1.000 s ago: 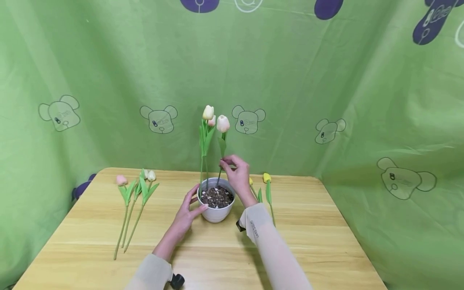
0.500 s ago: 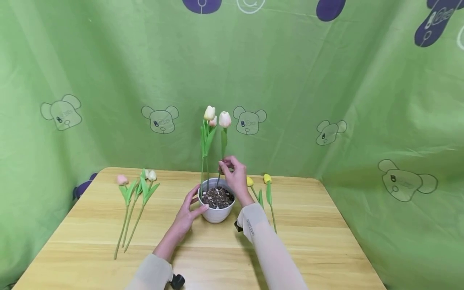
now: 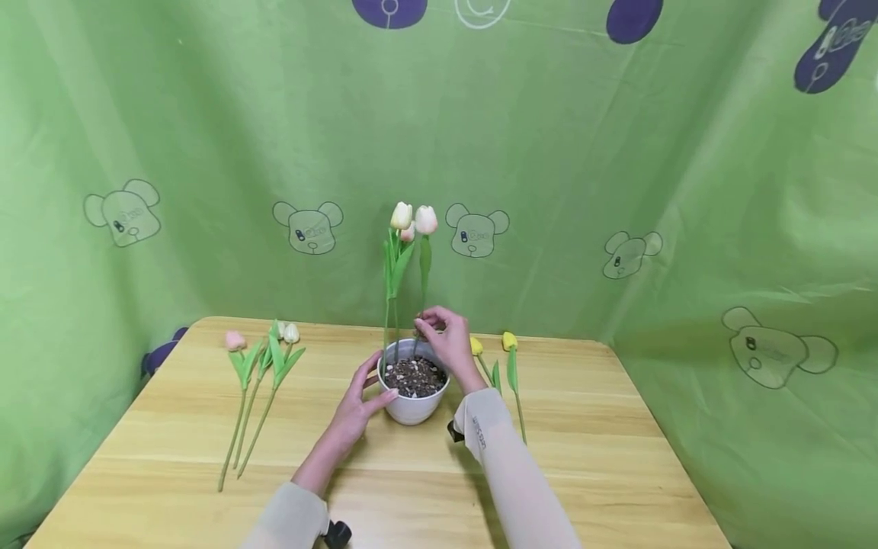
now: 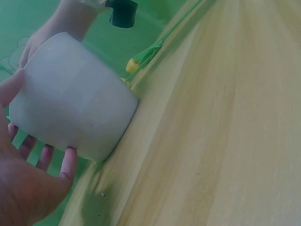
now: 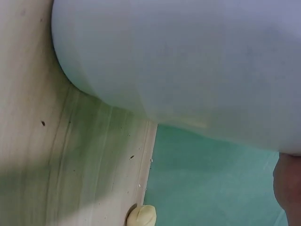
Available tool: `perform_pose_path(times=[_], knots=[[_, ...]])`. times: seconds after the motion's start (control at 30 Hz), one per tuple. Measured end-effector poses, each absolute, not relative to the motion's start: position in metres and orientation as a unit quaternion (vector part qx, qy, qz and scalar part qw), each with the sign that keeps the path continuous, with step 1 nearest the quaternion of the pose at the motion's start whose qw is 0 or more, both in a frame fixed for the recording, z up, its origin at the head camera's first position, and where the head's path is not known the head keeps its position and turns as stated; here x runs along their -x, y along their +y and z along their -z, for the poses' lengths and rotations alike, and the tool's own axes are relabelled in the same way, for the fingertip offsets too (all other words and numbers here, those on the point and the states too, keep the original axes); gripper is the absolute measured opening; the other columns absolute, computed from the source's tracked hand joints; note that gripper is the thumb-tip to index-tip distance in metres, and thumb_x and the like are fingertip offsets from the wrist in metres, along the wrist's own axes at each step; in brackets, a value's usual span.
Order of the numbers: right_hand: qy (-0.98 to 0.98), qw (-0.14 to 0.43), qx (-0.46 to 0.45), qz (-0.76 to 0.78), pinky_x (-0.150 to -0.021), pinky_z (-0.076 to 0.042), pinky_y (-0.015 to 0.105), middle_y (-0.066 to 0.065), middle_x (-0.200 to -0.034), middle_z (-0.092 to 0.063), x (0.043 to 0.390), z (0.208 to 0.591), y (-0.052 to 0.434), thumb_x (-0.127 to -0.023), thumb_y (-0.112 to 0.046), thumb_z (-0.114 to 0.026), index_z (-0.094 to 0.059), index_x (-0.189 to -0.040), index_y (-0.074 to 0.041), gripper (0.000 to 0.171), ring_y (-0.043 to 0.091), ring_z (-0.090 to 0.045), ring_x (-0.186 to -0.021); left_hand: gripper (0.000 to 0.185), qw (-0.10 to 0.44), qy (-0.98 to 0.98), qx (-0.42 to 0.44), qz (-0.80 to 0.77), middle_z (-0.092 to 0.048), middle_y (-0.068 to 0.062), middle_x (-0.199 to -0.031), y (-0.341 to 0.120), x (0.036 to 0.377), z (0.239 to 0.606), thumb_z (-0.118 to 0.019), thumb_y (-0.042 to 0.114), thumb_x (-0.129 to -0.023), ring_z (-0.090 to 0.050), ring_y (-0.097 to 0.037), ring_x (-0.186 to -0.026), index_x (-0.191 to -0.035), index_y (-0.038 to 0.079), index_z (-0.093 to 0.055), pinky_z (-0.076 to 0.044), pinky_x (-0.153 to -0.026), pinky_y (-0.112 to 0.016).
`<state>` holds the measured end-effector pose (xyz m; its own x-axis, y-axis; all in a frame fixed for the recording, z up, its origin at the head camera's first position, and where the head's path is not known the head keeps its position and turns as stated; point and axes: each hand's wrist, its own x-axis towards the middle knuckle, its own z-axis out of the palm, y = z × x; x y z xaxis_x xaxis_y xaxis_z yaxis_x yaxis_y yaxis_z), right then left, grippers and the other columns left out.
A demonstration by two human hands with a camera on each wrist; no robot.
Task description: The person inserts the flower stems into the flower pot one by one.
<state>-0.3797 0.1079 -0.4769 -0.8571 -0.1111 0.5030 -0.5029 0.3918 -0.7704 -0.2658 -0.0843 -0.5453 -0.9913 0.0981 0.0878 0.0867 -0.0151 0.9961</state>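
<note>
Three artificial tulips (image 3: 410, 229) stand in the white pot (image 3: 413, 408) mid-table. Her right hand (image 3: 447, 341) pinches the pink tulip's stem (image 3: 419, 335) low, where the thin, bendy stalk seems stiffest, while her left hand (image 3: 357, 404) cups the light pot.
</note>
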Motion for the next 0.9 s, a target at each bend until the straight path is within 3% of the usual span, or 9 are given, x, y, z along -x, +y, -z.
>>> perform_pose_path(times=[0.2,0.9], knots=[[-0.820,0.173,-0.185,-0.513,-0.068,-0.062,0.023,0.015,-0.089,-0.075,0.3784,0.4776,0.1062,-0.091,-0.007,-0.077,-0.073,-0.100,0.000,0.012,0.019,-0.069,-0.076,0.083,0.007,0.704,-0.066,-0.707,-0.030,-0.005,-0.169,-0.0838,0.2682,0.5476,-0.077,0.030,-0.091,-0.037,-0.038,-0.148,-0.161,0.038,-0.032,-0.028,-0.117,-0.073],[-0.853,0.163,-0.153,-0.471,-0.070,-0.058,0.023,0.010,-0.086,-0.074,0.3812,0.4842,0.1041,-0.090,-0.011,-0.079,-0.074,-0.097,-0.002,0.012,0.018,-0.066,-0.076,0.081,0.004,0.707,-0.066,-0.704,-0.033,-0.007,-0.167,-0.0847,0.2652,0.5457,-0.076,0.028,-0.092,-0.038,-0.038,-0.148,-0.161,0.035,-0.033,-0.031,-0.117,-0.071]])
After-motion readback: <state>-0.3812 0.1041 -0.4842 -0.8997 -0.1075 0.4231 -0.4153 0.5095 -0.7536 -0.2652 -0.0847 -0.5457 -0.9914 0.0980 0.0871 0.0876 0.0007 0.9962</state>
